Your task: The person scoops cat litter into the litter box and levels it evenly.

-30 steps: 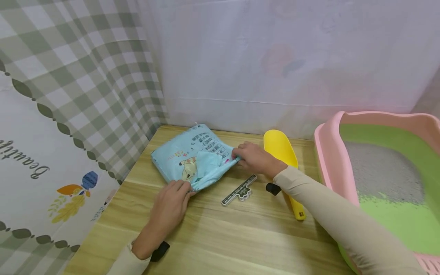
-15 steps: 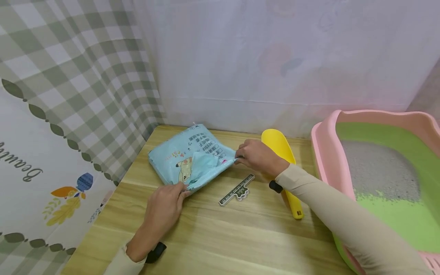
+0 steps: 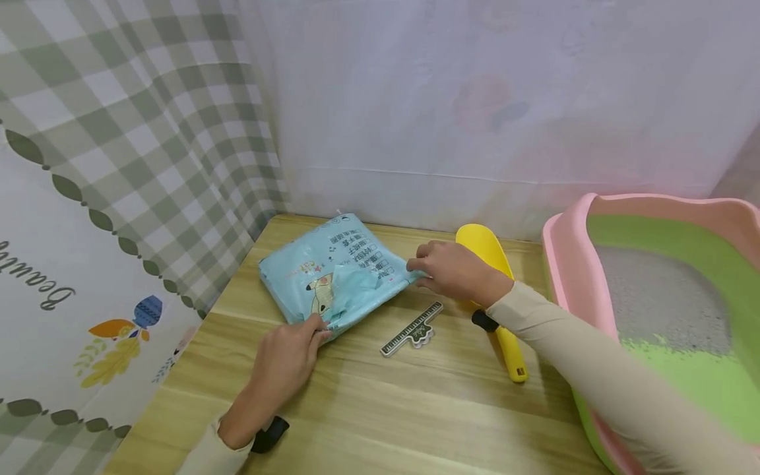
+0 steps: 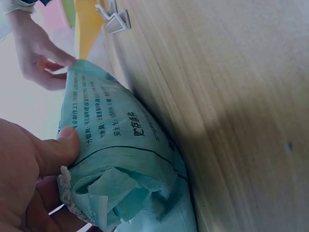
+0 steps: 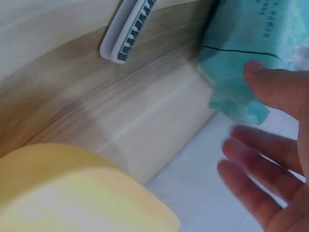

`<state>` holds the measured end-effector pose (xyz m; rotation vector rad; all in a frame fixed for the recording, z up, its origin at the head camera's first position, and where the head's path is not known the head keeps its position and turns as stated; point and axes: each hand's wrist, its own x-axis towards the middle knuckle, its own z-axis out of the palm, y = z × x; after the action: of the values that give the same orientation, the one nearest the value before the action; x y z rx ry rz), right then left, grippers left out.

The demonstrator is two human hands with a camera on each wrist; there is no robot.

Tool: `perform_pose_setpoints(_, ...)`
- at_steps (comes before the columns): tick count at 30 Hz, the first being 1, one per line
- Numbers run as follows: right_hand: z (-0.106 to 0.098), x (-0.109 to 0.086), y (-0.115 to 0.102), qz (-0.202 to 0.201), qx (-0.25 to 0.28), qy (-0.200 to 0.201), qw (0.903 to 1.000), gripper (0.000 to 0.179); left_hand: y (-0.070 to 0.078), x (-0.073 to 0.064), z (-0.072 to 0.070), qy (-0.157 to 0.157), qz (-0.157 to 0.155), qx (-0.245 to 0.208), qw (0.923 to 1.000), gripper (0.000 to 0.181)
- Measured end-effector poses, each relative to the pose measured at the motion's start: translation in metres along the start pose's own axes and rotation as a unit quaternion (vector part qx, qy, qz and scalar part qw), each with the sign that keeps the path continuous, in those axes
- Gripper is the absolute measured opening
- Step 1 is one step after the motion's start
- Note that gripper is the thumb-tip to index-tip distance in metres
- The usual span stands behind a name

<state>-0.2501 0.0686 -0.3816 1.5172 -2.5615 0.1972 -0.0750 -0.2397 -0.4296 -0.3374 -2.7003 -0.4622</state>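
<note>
A light blue plastic bag point(image 3: 356, 251) with a cartoon animal and printed lettering lies on the wooden table, its near edge folded over. My left hand point(image 3: 287, 359) grips the bag's near left corner; in the left wrist view its thumb point(image 4: 60, 150) presses the crumpled rolled end. At the other end of the fold, my right hand point(image 3: 457, 269) pinches the corner. The right wrist view has that thumb point(image 5: 277, 87) on the bag and three fingers spread below it; the index finger is hidden. A piano-key-patterned clip point(image 3: 411, 330) lies just in front of the bag.
A yellow scoop point(image 3: 483, 247) lies under the right forearm, its handle towards me. To the right stands a pink and green litter box point(image 3: 572, 264) holding grey litter point(image 3: 659, 297). A checked curtain point(image 3: 178, 119) hangs left and a pale cloth point(image 3: 415, 92) behind.
Both hands have drawn slightly apart along the folded edge, the right hand a little to the right and the left a little to the left. The clip and scoop lie where they were.
</note>
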Motion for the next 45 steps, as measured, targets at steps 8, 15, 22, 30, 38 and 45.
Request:
perform_pose_setpoints(8, -0.010, -0.012, -0.021, -0.136, 0.038, 0.041, 0.9892, 0.016, 0.000, 0.000, -0.005, -0.005, -0.001, -0.002, 1.0000, 0.013)
perform_pose_setpoints(15, 0.017, -0.023, -0.037, -0.164, 0.025, -0.116, 0.9793, 0.028, 0.000, 0.000, -0.005, -0.010, -0.008, -0.002, 0.9999, 0.014)
perform_pose_setpoints(22, 0.029, -0.024, -0.038, -0.165, 0.028, -0.110, 0.9798, 0.022, 0.001, 0.002, -0.004, -0.021, -0.015, -0.009, 0.9996, 0.013)
perform_pose_setpoints(30, 0.026, -0.015, -0.036, -0.136, 0.074, -0.104, 0.9824, 0.020, 0.000, 0.002, -0.003, -0.020, -0.014, -0.004, 0.9997, 0.015)
perform_pose_setpoints(38, 0.025, -0.013, -0.036, -0.108, 0.064, -0.109, 0.9861, 0.010, -0.001, 0.002, -0.002, -0.026, -0.013, -0.002, 0.9996, 0.017)
perform_pose_setpoints(45, 0.030, -0.014, -0.036, -0.102, 0.052, -0.102, 0.9881, 0.024, 0.000, 0.002, -0.002, -0.021, -0.014, -0.006, 0.9997, 0.017)
